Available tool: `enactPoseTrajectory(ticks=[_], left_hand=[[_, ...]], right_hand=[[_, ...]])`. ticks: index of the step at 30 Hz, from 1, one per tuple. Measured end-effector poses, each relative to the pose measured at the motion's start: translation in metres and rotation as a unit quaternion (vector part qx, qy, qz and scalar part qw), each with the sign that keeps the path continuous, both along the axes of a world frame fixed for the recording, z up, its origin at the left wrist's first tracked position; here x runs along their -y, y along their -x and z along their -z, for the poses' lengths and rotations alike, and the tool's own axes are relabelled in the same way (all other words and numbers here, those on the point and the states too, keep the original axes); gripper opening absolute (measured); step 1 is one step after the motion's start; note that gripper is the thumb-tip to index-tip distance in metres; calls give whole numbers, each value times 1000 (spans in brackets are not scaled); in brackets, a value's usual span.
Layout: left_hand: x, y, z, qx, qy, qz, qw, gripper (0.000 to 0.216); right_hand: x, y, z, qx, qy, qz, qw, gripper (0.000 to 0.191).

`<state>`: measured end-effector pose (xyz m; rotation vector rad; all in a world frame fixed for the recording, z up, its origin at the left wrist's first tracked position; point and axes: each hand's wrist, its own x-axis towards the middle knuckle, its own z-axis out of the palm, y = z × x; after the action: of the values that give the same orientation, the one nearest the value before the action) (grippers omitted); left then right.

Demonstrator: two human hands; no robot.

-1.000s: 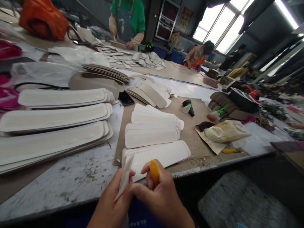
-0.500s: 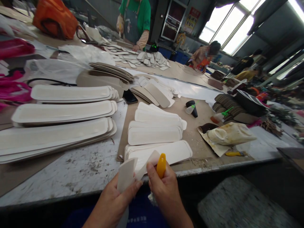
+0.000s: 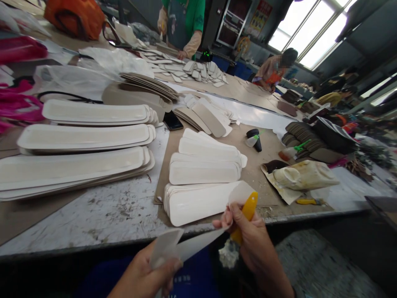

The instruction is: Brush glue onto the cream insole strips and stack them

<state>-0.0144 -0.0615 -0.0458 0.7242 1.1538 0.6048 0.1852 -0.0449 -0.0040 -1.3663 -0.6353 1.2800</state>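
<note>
Just in front of the nearest stack of white, round-ended flat strips (image 3: pixel 201 203), a thin, pale, paper-like sheet (image 3: pixel 201 243) runs from the left hand's (image 3: pixel 153 268) closed pinch to the right hand (image 3: pixel 250 231), curled also round a yellow-handled brush (image 3: pixel 249 205) — apparently to hold it taut.

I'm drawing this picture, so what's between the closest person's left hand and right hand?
In the head view, a thin whitish strip stretches from the left hand to the right hand.
</note>
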Motion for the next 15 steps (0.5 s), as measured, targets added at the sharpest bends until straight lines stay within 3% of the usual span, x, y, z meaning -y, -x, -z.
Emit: enactPoseTrajectory(ticks=[2, 4, 9, 12, 15], left_hand=[[-9, 5, -1, -37, -1, -58, 998, 40], [-21, 7, -4, -73, -27, -108, 991, 43], [-49, 2, -11, -135, -82, -119, 980, 41], [-54, -1, -8, -152, -95, -105, 978, 37], [-55, 0, -6, -135, -71, -94, 984, 37]], right_hand=[[-5, -16, -9, 80, 0, -69, 994, 32], [-12, -22, -19, 213, -5, -167, 963, 27], [-44, -2, -36, 443, -2, -415, 795, 24], [-63, 13, -37, 521, 22, -475, 709, 21], [-77, 20, -32, 570, 30, -501, 650, 20]])
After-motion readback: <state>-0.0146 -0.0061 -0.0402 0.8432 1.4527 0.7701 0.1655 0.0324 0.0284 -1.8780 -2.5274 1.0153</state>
